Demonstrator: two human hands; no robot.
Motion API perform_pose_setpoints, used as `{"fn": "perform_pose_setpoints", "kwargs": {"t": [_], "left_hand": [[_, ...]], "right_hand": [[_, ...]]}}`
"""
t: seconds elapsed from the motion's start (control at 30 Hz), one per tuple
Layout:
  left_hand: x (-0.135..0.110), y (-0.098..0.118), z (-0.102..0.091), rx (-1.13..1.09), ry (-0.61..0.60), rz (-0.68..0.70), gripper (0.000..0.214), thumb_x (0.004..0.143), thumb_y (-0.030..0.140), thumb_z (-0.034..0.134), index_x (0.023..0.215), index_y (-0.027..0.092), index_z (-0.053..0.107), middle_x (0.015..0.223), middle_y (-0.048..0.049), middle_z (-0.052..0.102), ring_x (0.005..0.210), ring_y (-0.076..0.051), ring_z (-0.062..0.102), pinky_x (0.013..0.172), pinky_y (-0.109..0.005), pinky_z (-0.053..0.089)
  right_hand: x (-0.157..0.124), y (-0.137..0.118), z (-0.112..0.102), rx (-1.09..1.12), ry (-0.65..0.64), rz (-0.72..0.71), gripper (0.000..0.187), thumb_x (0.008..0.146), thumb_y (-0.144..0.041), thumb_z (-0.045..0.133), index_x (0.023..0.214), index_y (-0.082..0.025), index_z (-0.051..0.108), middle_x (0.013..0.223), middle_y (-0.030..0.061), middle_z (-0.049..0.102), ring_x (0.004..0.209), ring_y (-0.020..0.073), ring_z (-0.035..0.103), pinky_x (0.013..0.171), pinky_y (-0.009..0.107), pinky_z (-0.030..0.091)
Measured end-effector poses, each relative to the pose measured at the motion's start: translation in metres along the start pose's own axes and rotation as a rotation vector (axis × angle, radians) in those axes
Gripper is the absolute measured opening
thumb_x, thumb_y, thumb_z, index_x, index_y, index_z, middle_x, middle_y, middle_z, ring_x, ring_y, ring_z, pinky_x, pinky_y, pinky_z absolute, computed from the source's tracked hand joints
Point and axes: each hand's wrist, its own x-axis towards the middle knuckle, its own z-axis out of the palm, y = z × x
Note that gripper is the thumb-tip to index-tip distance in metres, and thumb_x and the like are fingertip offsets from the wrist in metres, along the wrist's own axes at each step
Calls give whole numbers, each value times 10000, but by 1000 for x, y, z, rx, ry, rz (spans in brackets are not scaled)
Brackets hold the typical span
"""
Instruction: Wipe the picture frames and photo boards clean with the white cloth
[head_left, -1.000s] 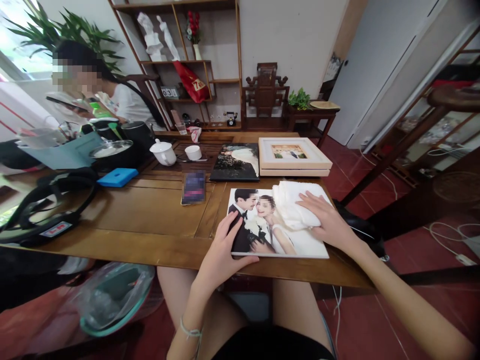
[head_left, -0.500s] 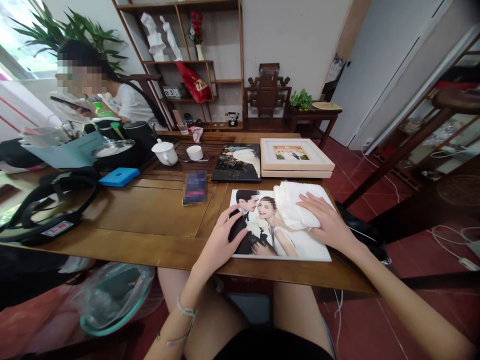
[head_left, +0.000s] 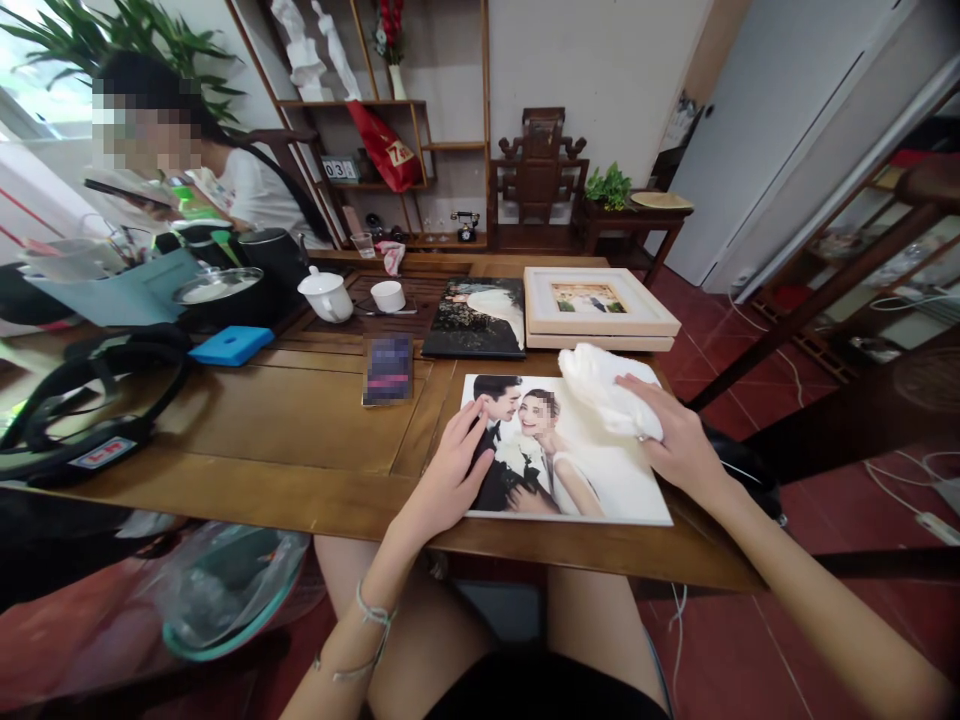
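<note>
A wedding photo panel point(head_left: 566, 465) lies flat at the front edge of the wooden table, showing a couple in black and white dress. My left hand point(head_left: 455, 468) rests on its left edge with the fingers spread and nothing in them. Over the panel's upper right part, my right hand point(head_left: 679, 435) grips a bunched white cloth point(head_left: 607, 388), its fingers bent over the cloth's right side. The cloth hides the panel's upper right corner.
Behind the panel lie a dark photo panel point(head_left: 478, 318) and stacked light wooden picture frames point(head_left: 600, 308). A phone-sized dark item point(head_left: 388, 370), a white teapot point(head_left: 327, 296), a white cup point(head_left: 388, 296) and a blue box point(head_left: 231, 345) stand leftward. Across the table sits another person point(head_left: 255, 185).
My right hand has moved right with the white cloth, lifting and bunching it more. My left hand stays on the panel's left edge. The view has shifted slightly.
</note>
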Motion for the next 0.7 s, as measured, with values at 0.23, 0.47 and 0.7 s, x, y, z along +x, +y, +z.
{"fn": "perform_pose_setpoints", "kwargs": {"t": [0.23,0.47,0.7], "left_hand": [[-2,3,-2,20,6,21,535,997,299,363,1515,249,240,1596,-84,229,1482,-249,172,1213,-509,193],[3,5,-4,6,30,28,491,980,291,418,1463,239,353,1570,-102,289,1466,-247,215,1203,-498,226],[7,3,-4,17,28,5,477,970,276,450,1439,224,386,1548,-109,330,1454,-244,235,1197,-512,230]], "right_hand": [[24,0,5,-108,-89,29,727,681,-99,475,1392,-254,467,1437,48,502,1365,303,393,1134,558,272],[25,2,27,-182,-227,39,680,694,-152,554,1370,-203,497,1468,121,456,1390,337,339,1110,606,249],[20,4,27,-174,-209,19,674,702,-141,544,1373,-183,496,1467,126,457,1396,319,335,1127,568,245]]}}
